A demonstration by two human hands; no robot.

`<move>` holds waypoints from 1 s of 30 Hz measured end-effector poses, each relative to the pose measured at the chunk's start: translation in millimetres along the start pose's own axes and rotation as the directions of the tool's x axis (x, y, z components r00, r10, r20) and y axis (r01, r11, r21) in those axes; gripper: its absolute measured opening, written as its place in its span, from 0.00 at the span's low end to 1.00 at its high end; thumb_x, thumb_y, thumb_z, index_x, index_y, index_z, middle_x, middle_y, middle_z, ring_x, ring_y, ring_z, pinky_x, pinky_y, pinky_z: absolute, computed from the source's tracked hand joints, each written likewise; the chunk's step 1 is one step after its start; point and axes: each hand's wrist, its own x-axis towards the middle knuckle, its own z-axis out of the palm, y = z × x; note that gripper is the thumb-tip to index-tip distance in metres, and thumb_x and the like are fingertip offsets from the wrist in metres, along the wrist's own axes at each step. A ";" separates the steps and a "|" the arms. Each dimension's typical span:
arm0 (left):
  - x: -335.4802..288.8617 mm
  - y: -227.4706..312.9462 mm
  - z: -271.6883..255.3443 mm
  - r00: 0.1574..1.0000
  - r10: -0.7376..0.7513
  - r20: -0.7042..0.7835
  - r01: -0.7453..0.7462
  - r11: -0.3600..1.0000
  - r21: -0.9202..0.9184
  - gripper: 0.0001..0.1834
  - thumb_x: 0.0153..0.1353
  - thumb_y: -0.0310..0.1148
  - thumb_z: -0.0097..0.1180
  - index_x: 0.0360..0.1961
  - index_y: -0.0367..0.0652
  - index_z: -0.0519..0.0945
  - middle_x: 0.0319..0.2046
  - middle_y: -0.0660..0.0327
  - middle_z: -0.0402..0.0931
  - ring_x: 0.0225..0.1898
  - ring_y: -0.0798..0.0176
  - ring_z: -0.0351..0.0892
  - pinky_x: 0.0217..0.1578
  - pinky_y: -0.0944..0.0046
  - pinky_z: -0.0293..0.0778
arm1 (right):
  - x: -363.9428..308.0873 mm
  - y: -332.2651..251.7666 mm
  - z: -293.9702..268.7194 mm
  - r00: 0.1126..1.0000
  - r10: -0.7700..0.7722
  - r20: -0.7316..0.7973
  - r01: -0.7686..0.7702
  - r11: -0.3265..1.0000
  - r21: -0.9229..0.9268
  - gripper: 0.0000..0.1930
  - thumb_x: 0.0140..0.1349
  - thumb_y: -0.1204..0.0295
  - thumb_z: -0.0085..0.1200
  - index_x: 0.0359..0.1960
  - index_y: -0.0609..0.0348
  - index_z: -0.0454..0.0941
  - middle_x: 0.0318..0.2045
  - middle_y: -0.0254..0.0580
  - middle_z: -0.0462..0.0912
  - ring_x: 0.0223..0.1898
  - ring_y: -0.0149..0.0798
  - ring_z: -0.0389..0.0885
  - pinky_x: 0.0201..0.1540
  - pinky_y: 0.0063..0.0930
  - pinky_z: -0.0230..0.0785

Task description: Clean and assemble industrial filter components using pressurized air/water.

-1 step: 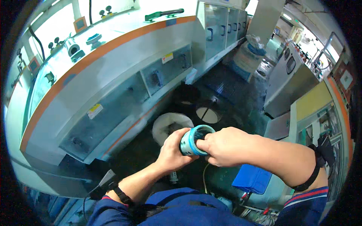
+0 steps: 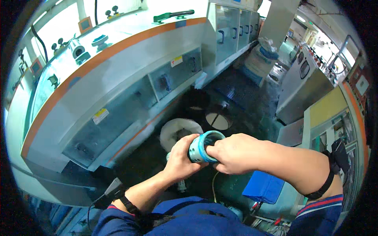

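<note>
A pale teal plastic cylinder (image 2: 195, 152) with holes in its wall and a bright blue rim lies tilted in front of me. My left hand (image 2: 182, 159) is wrapped round its body from the left. Its wide mouth faces right, toward my right hand (image 2: 232, 153). The fingers of the right hand are curled, with a fingertip reaching inside the rim; whatever they pinch in there is hidden. A small pale teal end (image 2: 168, 156) pokes out behind my left hand, and I cannot tell whether it belongs to the cylinder.
Below on the dark floor stand a white ring-shaped container (image 2: 169, 131) and a round white-topped bucket (image 2: 217, 121). A long orange-edged counter (image 2: 118, 47) curves along the left. A blue box-like piece (image 2: 263, 188) is at lower right. Large sacks (image 2: 258, 59) and a grey machine (image 2: 301, 84) stand farther back.
The view has shifted very slightly. The small pale teal end now shows beside my left hand. Both hands keep nearly the same place on the cylinder.
</note>
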 end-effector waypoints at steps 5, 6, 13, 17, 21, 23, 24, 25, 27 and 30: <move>19.9 -25.3 -50.3 0.998 0.043 -0.054 -0.042 0.999 0.012 0.46 0.37 0.32 0.80 0.62 0.42 0.73 0.54 0.50 0.78 0.57 0.44 0.78 0.59 0.49 0.73 | 50.6 2.0 -25.9 0.997 -0.072 0.013 0.071 0.997 0.034 0.18 0.60 0.64 0.60 0.48 0.58 0.72 0.35 0.54 0.83 0.33 0.58 0.85 0.34 0.51 0.79; 26.2 -29.6 -66.5 1.000 0.006 0.020 -0.005 0.999 -0.042 0.47 0.38 0.32 0.80 0.63 0.42 0.72 0.55 0.51 0.77 0.58 0.46 0.77 0.60 0.50 0.72 | 57.0 2.9 -36.3 0.997 -0.080 0.017 0.079 0.996 0.030 0.18 0.60 0.64 0.60 0.48 0.58 0.72 0.35 0.54 0.83 0.33 0.58 0.85 0.34 0.51 0.79; 71.3 -71.2 -145.9 0.893 -0.026 0.450 0.204 0.914 -0.352 0.53 0.40 0.34 0.80 0.69 0.41 0.66 0.61 0.53 0.72 0.64 0.55 0.72 0.65 0.54 0.68 | 103.6 -8.2 -116.5 0.937 -0.345 -0.053 0.321 0.910 -0.262 0.09 0.64 0.68 0.49 0.45 0.41 0.76 0.28 0.43 0.79 0.27 0.49 0.86 0.26 0.47 0.78; 107.3 -90.0 -183.3 0.791 0.079 0.607 0.211 0.896 -0.391 0.55 0.39 0.35 0.82 0.70 0.40 0.65 0.63 0.53 0.71 0.66 0.55 0.70 0.67 0.54 0.65 | 134.1 -15.7 -145.2 0.929 -0.368 -0.049 0.340 0.897 -0.282 0.09 0.64 0.69 0.49 0.44 0.41 0.77 0.28 0.42 0.80 0.27 0.49 0.87 0.25 0.47 0.78; 118.9 -103.6 -186.7 0.862 -0.009 0.507 0.259 0.867 -0.425 0.56 0.39 0.35 0.82 0.70 0.40 0.65 0.63 0.52 0.71 0.66 0.55 0.70 0.67 0.55 0.66 | 147.9 -14.1 -153.3 0.992 -0.126 -0.031 0.121 0.984 -0.128 0.12 0.61 0.69 0.54 0.47 0.45 0.77 0.34 0.47 0.84 0.31 0.52 0.88 0.32 0.47 0.81; 117.2 -102.9 -181.9 0.943 -0.077 0.325 0.189 0.926 -0.327 0.54 0.38 0.34 0.82 0.68 0.40 0.67 0.61 0.52 0.72 0.65 0.54 0.72 0.66 0.54 0.67 | 157.0 -14.6 -158.8 0.998 -0.061 -0.026 0.059 0.995 -0.080 0.13 0.60 0.70 0.54 0.47 0.48 0.77 0.35 0.48 0.84 0.33 0.53 0.88 0.35 0.48 0.81; 116.0 -104.9 -177.1 0.968 -0.085 0.237 0.156 0.941 -0.300 0.52 0.38 0.33 0.81 0.67 0.41 0.69 0.60 0.52 0.73 0.64 0.52 0.73 0.65 0.53 0.68 | 162.3 -14.4 -161.1 1.000 -0.004 -0.019 0.003 0.999 -0.034 0.14 0.60 0.70 0.55 0.48 0.52 0.77 0.36 0.49 0.85 0.35 0.54 0.88 0.38 0.49 0.81; 116.3 -104.0 -175.1 0.979 -0.097 0.180 0.146 0.948 -0.284 0.51 0.38 0.33 0.81 0.66 0.42 0.69 0.59 0.52 0.73 0.63 0.50 0.73 0.65 0.52 0.69 | 169.5 -12.8 -161.4 1.000 0.013 0.006 -0.013 1.000 -0.017 0.14 0.60 0.69 0.56 0.47 0.57 0.77 0.35 0.50 0.85 0.38 0.55 0.87 0.41 0.50 0.81; 115.7 -105.2 -173.1 0.990 -0.115 0.083 0.133 0.956 -0.263 0.49 0.38 0.34 0.81 0.64 0.43 0.71 0.59 0.51 0.73 0.62 0.48 0.73 0.64 0.51 0.69 | 181.0 -13.5 -162.7 1.000 0.019 0.005 -0.019 1.000 -0.023 0.15 0.59 0.67 0.57 0.46 0.57 0.77 0.35 0.51 0.85 0.38 0.55 0.87 0.41 0.50 0.81; 110.9 -114.8 -169.4 0.992 -0.118 -0.054 0.103 0.967 -0.233 0.49 0.37 0.34 0.82 0.64 0.43 0.70 0.58 0.49 0.73 0.61 0.45 0.73 0.63 0.48 0.70 | 196.4 -13.1 -166.1 1.000 -0.004 0.002 0.004 1.000 0.030 0.18 0.59 0.62 0.58 0.45 0.61 0.75 0.36 0.55 0.86 0.39 0.56 0.87 0.44 0.51 0.80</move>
